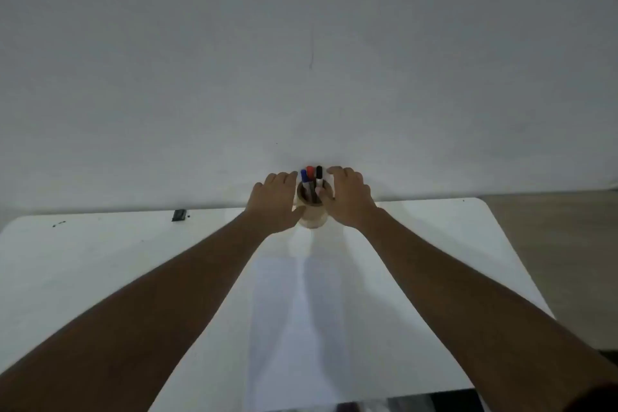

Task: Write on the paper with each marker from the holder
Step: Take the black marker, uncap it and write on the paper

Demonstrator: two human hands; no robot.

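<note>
A round wooden holder (312, 216) stands at the far edge of the white table, against the wall. Three markers stick up out of it: one with a blue cap (304, 176), one with a red cap (310, 172), one with a black cap (319, 173). My left hand (274, 202) lies against the holder's left side and my right hand (347, 199) against its right side, fingers curved around it. A white sheet of paper (294, 328) lies flat on the table between my forearms, near the front edge.
The white table (83, 261) has rounded far corners and meets a plain white wall. A small black object (179, 215) sits at the far left edge. A few dark specks (58, 223) mark the left side. Wood-coloured floor (551, 244) shows at the right.
</note>
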